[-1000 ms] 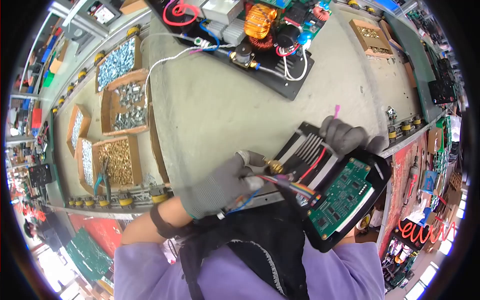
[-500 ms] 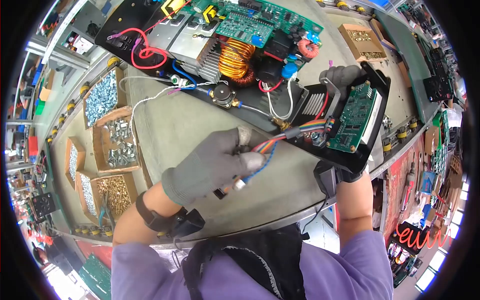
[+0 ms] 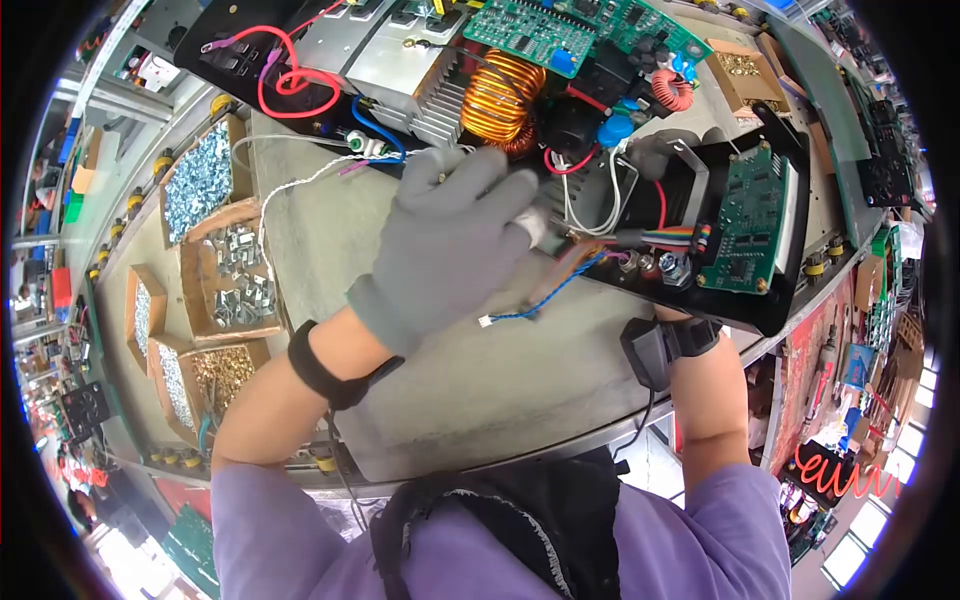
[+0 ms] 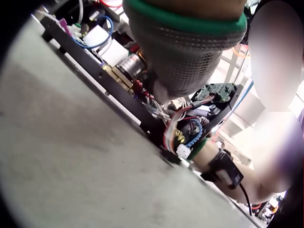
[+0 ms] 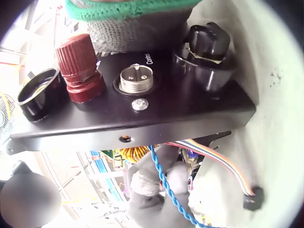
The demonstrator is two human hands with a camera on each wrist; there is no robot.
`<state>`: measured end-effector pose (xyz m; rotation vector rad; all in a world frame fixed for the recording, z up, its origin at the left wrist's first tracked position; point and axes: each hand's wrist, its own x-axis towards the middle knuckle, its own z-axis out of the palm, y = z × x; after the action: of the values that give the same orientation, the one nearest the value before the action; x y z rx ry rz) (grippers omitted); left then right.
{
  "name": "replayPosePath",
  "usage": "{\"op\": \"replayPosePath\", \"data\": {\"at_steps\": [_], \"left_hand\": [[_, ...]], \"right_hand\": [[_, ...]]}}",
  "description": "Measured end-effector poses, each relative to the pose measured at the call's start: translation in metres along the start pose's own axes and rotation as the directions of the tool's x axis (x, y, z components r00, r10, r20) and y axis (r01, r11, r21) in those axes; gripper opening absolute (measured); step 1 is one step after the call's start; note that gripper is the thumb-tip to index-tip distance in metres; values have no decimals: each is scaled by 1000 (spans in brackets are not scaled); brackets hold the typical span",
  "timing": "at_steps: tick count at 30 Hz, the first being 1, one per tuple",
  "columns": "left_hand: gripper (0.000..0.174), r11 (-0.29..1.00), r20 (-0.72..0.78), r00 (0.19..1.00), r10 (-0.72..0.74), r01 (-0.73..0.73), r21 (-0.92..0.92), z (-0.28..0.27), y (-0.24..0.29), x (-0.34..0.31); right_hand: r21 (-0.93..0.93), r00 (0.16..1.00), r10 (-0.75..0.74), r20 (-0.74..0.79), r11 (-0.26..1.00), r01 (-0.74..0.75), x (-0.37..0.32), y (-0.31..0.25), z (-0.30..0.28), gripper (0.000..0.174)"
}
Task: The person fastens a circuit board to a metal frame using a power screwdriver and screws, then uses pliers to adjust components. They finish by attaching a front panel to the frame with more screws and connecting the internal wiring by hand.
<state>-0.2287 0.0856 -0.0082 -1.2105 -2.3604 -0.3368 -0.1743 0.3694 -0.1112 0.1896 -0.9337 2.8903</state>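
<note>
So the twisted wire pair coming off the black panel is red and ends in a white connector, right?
Wrong colour: the twisted wire pair is blue, clearest in the right wrist view. It does end in a white connector.

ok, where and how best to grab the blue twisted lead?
I'd pinch the white plug at the free end of the blue twisted lead, coming from the person's left. It sticks out that way over the benchtop, while the other end runs back towards the black panel. The lead looks thin and bent, so gripping mid-length would probably let the plug swing.
</note>
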Motion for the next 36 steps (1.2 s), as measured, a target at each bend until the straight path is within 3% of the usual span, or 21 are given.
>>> {"op": "replayPosePath", "data": {"at_steps": [15,19,21,36], "left_hand": [[9,993,-36,993,-116,115,-36,30,7,6],[10,994,-23,994,-103,102,-50,30,5,5],[12,1000,-49,998,-26,25,-18,34,2,3],[9,994,-99,994,-50,40,-104,38,7,4]], "right_hand": [[3,999,-42,-29,999,42,-2,-1,-15,32],[9,999,-42,-34,999,42,-4,1,-22,31],[14,998,-41,-42,999,42,-6,2,-27,30],[27,999,-13,-53,1000,15,-26,3,-55,29]]}}
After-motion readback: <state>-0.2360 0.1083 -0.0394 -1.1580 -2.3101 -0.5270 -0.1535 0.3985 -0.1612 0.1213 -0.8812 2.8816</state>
